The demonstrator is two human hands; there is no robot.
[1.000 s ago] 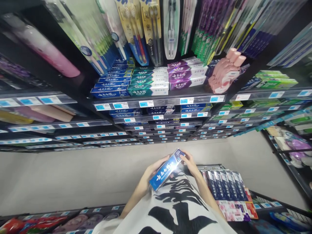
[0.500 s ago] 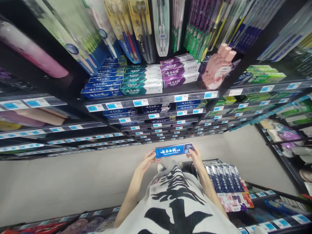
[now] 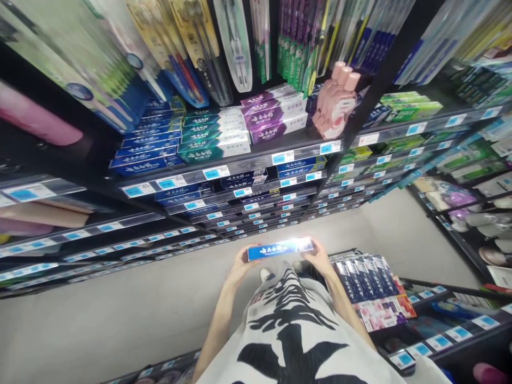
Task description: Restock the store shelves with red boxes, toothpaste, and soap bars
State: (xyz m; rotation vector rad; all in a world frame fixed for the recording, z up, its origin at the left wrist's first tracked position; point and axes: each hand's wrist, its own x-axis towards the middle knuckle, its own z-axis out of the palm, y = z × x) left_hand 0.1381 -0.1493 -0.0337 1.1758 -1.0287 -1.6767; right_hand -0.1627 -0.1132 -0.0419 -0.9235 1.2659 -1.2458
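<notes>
A blue toothpaste box [image 3: 276,250] with white lettering is held level in front of my body, above the floor. My left hand [image 3: 239,265] grips its left end, and my right hand [image 3: 319,257] is closed around the right end. Light glares off the box's upper right part, washing out the print there. Some fingertips are hidden behind the box. Ahead, the shelf carries stacked blue toothpaste boxes [image 3: 146,144], green and white toothpaste boxes [image 3: 214,136] and purple and white toothpaste boxes [image 3: 274,117].
Pink bottles [image 3: 335,104] stand right of the stacked boxes, below hanging toothbrush packs [image 3: 236,48]. Lower shelves with price tags run down to the grey floor [image 3: 120,309]. At my right, several dark boxes [image 3: 366,277] lie in rows beside a shelf edge [image 3: 440,341].
The toothpaste box has tilted, so its front looks narrower and catches a glare. Both hands still hold its ends. My view has turned, and the shelves appear shifted left.
</notes>
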